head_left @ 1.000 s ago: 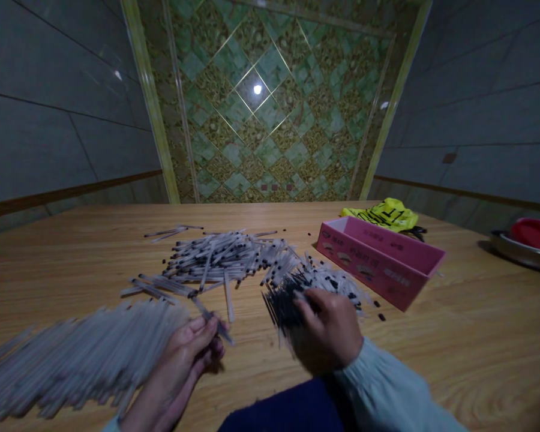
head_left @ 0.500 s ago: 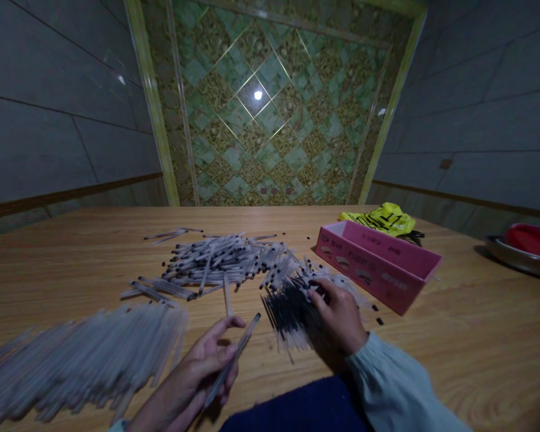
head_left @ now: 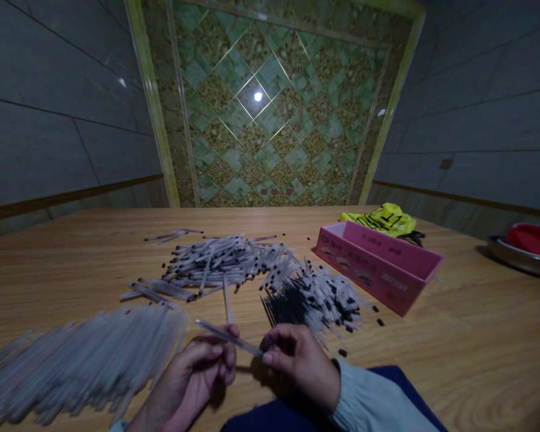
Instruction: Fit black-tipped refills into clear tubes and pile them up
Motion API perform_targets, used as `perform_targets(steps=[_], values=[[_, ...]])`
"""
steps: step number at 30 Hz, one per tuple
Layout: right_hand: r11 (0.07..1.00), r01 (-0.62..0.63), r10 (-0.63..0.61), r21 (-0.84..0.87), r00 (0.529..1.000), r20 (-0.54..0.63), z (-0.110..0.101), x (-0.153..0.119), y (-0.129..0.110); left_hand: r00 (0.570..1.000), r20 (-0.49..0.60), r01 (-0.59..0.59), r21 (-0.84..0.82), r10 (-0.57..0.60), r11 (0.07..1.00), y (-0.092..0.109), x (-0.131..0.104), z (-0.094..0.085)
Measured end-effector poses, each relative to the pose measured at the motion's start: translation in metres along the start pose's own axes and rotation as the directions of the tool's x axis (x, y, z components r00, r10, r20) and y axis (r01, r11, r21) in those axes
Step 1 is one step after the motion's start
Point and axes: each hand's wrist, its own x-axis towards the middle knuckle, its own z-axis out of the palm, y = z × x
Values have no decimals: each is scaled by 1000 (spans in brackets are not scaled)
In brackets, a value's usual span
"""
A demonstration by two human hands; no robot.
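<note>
A slim translucent pen (head_left: 229, 338) lies slantwise between my two hands. My left hand (head_left: 198, 369) is closed, pinching it along its middle with thumb and fingers. My right hand (head_left: 301, 363) is closed too, its thumb and forefinger pressed on the pen's right end, where something dark shows; the fingertips partly hide that end. Just beyond my right hand lies a heap of thin black sticks (head_left: 285, 306) beside small clear and black pieces (head_left: 335, 294). To the left spreads a large bundle of clear tubes (head_left: 85, 360).
Farther back is a pile of pens with dark ends (head_left: 220, 258). A pink box (head_left: 369, 264) stands at the right, a yellow bag (head_left: 382, 220) behind it. A metal tray with a red item (head_left: 531, 243) sits at the far right. Loose black bits (head_left: 342, 353) dot the wooden table (head_left: 477, 336).
My right hand has come back from the black sticks and small pieces to the pen. My left hand has turned the pen, so its dark end now points right, toward my right hand.
</note>
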Motion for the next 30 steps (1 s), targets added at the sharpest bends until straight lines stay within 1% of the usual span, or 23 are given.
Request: perform_targets(steps=[2,4,7,9,13,16,21,25,27,30], values=[[997,-35,33,67,999,18,4,-1,-1,999,-43,-20,22,21,1000,1,1,1],[992,-59,56,116,998,27,5,-1,-2,997,-60,-40,118,47,992,-1,4,1],[987,-51,50,149,999,14,6,-2,-2,992,-71,-81,288,105,954,-7,11,-3],[984,-63,61,164,998,19,6,-2,1,988,-72,-108,331,139,937,-10,15,-6],[973,-133,116,186,988,102,7,-2,4,981,-94,-134,318,172,938,-11,16,-9],[974,-143,125,174,986,110,8,-2,4,980,-85,-142,339,180,930,-10,16,-9],[984,-122,114,132,991,70,6,-2,7,984,-60,-136,360,168,923,-13,24,-17],[987,-122,117,107,991,59,6,-2,11,985,-99,-103,322,142,941,-15,24,-18],[991,-112,111,78,994,17,7,-2,9,982,-122,-100,307,143,946,-15,22,-15],[999,-40,38,-21,995,-90,7,-4,3,974,-155,-111,299,163,948,-15,17,-8]])
